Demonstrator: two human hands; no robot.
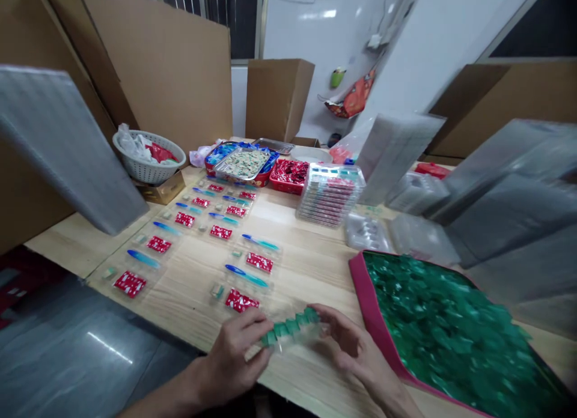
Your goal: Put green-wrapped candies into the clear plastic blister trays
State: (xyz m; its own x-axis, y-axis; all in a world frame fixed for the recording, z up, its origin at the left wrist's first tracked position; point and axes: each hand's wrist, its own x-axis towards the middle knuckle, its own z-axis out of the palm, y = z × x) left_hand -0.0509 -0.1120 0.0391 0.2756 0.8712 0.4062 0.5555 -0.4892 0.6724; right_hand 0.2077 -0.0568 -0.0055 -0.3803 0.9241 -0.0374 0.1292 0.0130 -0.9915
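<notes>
Low over the near edge of the table, a small clear plastic tray [293,339] holds a slanting row of several thin green pieces [292,326]. My left hand [237,352] is closed on the tray's left end, thumb below and fingers above. At the other end my right hand [356,352] curls its fingers round the tray, a fingertip at the last green piece. Just beyond my left hand lies a clear blister tray with a red spotted packet [242,300] and a blue toothbrush-like handle [247,276]. Beside my right hand stands a pink-rimmed box [376,316] heaped with green pieces [446,322].
Filled blister trays [220,232] lie in two rows on the wooden table [297,268]. Behind them are a stack of filled trays [331,193], a red tray of packets [288,173] and a white basket [151,163]. Tall stacks of clear plastic [396,154] stand at right.
</notes>
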